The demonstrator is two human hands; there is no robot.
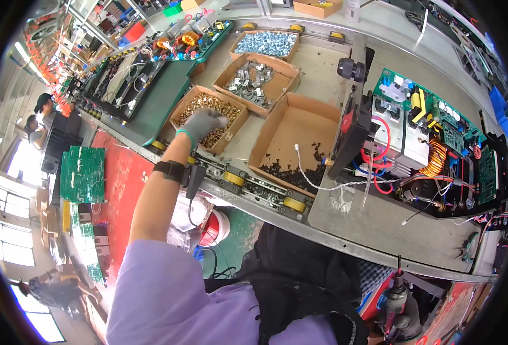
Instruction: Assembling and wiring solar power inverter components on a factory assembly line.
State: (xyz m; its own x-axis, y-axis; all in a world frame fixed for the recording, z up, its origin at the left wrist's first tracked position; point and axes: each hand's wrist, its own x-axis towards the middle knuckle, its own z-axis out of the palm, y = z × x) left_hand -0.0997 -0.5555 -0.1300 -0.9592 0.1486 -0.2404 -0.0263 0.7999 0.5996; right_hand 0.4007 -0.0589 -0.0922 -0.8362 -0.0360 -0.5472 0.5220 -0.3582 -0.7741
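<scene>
1 red-and-white bucket; green boards at left; 3 people in background.

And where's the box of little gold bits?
In the head view, the brown cardboard box of small gold-coloured pieces is left of centre, under the grey-gloved left hand, next to the brown cardboard box of silvery metal parts.

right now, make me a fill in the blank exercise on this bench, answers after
The left hand wears a ____ glove.
That hand is at a box of small parts coloured ____.
The largest box holds small pieces coloured ____.

Missing words: grey; gold; black.
</scene>
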